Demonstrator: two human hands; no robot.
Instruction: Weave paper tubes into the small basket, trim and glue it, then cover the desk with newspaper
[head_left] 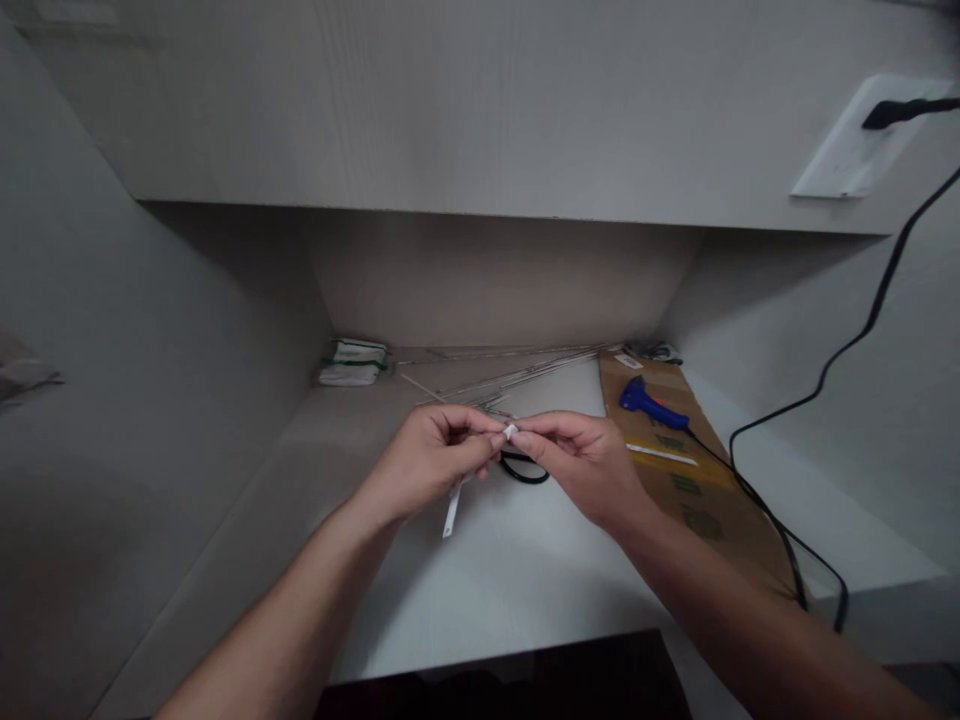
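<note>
Both hands meet over the middle of the white desk (pixel 480 610). Between the fingertips of my left hand (pixel 454 450) and my right hand (pixel 581 450) is a small white folded piece (pixel 511 431), pinched from both sides. A narrow white strip (pixel 451 512) hangs below my left palm; whether it joins the folded piece is hidden by the fingers. Just under the fingertips, a black loop like a scissors handle (pixel 525 470) lies on the desk, partly covered by my hands.
Thin rods (pixel 517 372) lie toward the back. At right, a blue glue gun (pixel 652 405) and a white strip (pixel 661 455) rest on cardboard (pixel 720 520). A black cable (pixel 825 370) runs beside it. White-green packets (pixel 355 362) sit back left. An overhead panel (pixel 480 110) overhangs the desk.
</note>
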